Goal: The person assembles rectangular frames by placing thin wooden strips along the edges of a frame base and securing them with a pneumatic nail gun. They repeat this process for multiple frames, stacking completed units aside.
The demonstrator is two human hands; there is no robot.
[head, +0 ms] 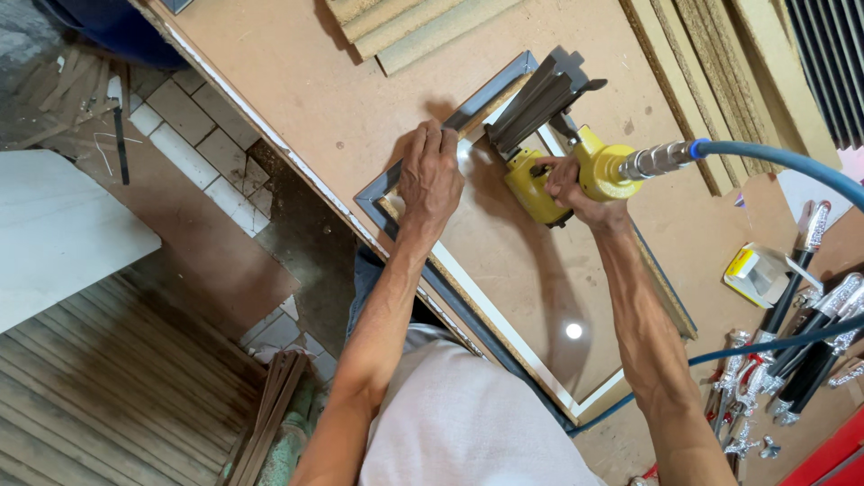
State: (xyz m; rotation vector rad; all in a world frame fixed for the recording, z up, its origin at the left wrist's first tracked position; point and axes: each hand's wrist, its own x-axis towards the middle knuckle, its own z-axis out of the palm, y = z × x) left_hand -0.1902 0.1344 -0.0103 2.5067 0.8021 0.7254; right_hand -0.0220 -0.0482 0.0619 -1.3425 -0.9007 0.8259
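Left hand (430, 180) pressed flat, fingers spread, on grey frame (468, 117) atop tabletop (297, 81). Right hand (576, 189) clenched around yellow staple gun (558, 162), blue hose (774, 162) attached.

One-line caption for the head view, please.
Left hand presses a grey picture frame flat on the workbench while the right hand holds a yellow pneumatic stapler against it.

lighting: bright, even, from overhead. glare: one small round white reflection on the smooth brown hardboard worktop (576, 330). shadows: short and soft, cast beside the left hand (430, 180) and behind the yellow pneumatic stapler with its dark metal magazine (549, 135). focus: sharp at centre; slight softening and wide-angle stretch toward the corners. floor at left dimmer.
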